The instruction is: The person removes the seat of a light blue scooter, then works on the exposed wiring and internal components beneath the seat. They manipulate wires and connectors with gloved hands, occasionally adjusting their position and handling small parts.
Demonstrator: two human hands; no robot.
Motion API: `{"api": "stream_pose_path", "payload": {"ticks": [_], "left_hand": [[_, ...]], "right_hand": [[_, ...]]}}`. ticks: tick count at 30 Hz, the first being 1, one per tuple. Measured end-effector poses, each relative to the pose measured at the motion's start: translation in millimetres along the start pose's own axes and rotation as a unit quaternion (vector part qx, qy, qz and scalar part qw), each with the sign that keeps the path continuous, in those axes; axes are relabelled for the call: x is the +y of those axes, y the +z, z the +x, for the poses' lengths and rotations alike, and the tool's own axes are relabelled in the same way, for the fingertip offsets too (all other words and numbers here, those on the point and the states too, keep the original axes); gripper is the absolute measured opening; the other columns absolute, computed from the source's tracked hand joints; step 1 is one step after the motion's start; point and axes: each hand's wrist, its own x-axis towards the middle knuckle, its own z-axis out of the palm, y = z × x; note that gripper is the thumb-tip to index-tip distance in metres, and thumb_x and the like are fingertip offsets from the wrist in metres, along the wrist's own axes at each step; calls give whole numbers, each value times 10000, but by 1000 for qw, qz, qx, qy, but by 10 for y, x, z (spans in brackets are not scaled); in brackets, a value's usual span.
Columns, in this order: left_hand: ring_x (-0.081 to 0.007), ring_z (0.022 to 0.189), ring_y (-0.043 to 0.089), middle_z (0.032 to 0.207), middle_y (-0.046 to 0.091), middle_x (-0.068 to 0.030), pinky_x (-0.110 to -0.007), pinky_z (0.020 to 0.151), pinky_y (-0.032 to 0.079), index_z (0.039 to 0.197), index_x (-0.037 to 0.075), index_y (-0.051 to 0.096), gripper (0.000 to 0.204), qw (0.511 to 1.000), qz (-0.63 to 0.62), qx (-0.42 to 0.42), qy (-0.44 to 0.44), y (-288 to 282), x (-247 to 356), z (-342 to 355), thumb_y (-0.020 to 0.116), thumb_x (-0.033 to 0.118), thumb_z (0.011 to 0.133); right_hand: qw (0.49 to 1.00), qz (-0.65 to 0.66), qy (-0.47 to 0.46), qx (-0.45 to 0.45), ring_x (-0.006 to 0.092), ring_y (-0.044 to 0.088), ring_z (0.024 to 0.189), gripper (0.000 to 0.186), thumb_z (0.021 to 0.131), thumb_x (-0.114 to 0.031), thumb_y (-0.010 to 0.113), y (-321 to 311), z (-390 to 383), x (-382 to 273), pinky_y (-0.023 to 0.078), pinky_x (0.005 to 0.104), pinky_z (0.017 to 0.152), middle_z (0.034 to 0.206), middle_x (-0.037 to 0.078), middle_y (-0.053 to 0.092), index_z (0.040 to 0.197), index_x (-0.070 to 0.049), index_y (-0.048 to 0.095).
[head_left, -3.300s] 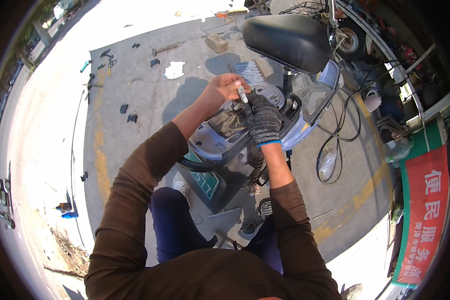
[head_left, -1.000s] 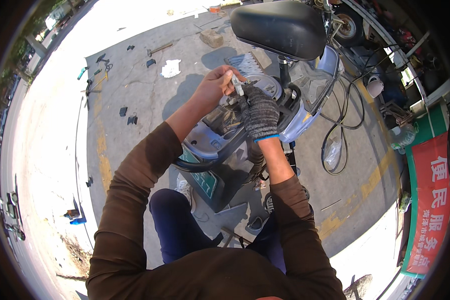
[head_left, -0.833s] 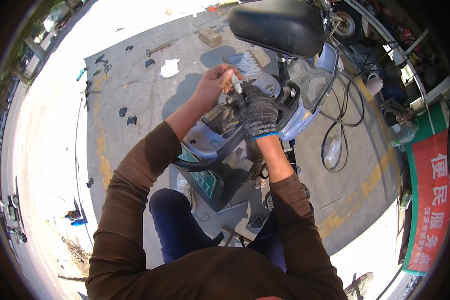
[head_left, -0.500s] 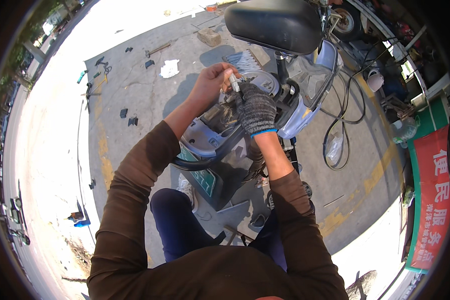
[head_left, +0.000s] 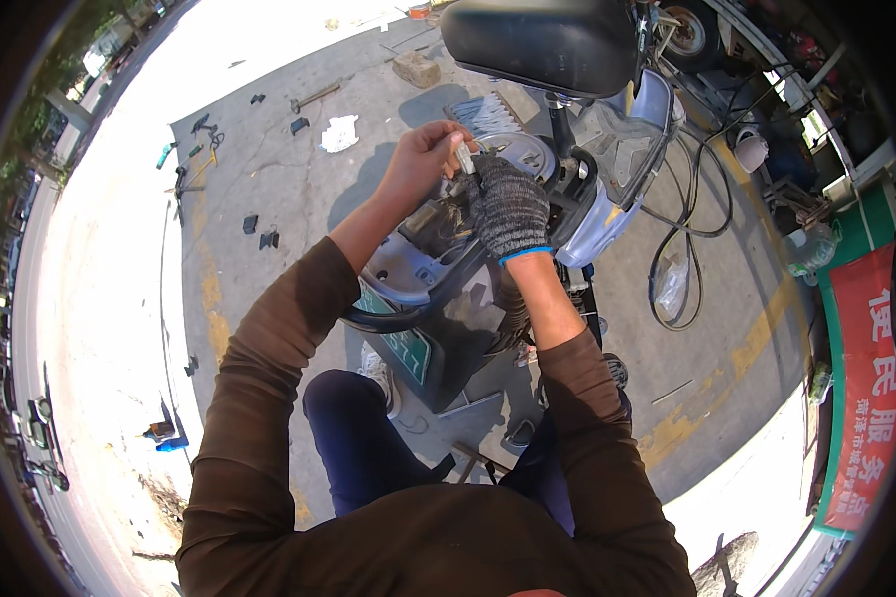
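"Left end first. What's down on the ground?"

"Tools [head_left: 205,154], a loose group, one part yellow. Clips [head_left: 250,225], black, two, near each other. Hammer [head_left: 316,98], lying at a slant. Sheet [head_left: 339,133], white, crumpled, flat."

"And then the scooter [head_left: 592,234]?"

"One, pale lilac and black, its bay open. Plate [head_left: 398,338], green, at the end nearest the person. Brick [head_left: 416,70], one, on the ground beyond."

"The hands?"

"Close together over the open bay. Left hand [head_left: 428,157]: bare, thumb and fingers pinched on a small pale piece [head_left: 467,158]. Right hand [head_left: 511,207]: grey knit glove, blue cuff, right beside the piece."

"Is the glove gripping it too?"

"Can't tell from here; its fingertips are hidden. The piece sits between the two hands, above the scooter."

"Further right?"

"Seat [head_left: 543,45], black, one, on a post. Bag [head_left: 672,287], clear plastic, within the loop of a hose [head_left: 702,234], black, coiled on the ground. Bottle [head_left: 811,251], clear, beside a banner [head_left: 871,388], red with a green border, far right."
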Motion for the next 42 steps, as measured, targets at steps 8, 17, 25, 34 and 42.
{"api": "stream_pose_path", "payload": {"ticks": [8, 17, 25, 34, 42], "left_hand": [[-76, 813, 575, 894, 670, -30, -231, 734, 454, 1001, -3, 626, 222, 999, 38, 9, 16, 2, -74, -10, 503, 178, 965], [-38, 701, 518, 803, 637, 14, -204, 626, 425, 954, 17, 647, 187, 998, 32, 53, 19, 120, -81, -48, 504, 137, 951], [-80, 735, 538, 792, 642, -19, -232, 692, 428, 919, 19, 639, 177, 988, 76, 113, 68, 263, -49, -93, 503, 132, 939], [-65, 741, 524, 804, 635, -10, -217, 660, 415, 920, 30, 637, 180, 991, 27, 117, 57, 315, -97, -89, 491, 130, 946], [-70, 736, 522, 831, 625, 7, -221, 646, 417, 932, 51, 645, 187, 994, 1, 102, 49, 286, -92, -93, 474, 124, 955]], "right_hand": [[1000, -15, -22, -16, 361, 629, 788, 463, 969, -436, 360, -75, -14, -40, 495, 451, 705, 830, 184, 648, 989, -64, 636], [1000, -4, 1, -11, 348, 634, 801, 228, 878, -241, 518, 25, -31, 56, 499, 448, 698, 850, 175, 653, 931, -56, 640], [999, 12, 17, 24, 348, 633, 828, 196, 854, -175, 518, 66, -48, 88, 499, 445, 721, 887, 178, 651, 963, -54, 627], [1000, 8, 21, 21, 345, 630, 855, 232, 849, -172, 506, 95, -60, 121, 498, 443, 747, 921, 173, 651, 1013, -55, 620], [999, 23, 13, 30, 343, 633, 860, 233, 851, -166, 500, 137, -64, 124, 496, 444, 756, 923, 182, 649, 1015, -40, 607]]}}
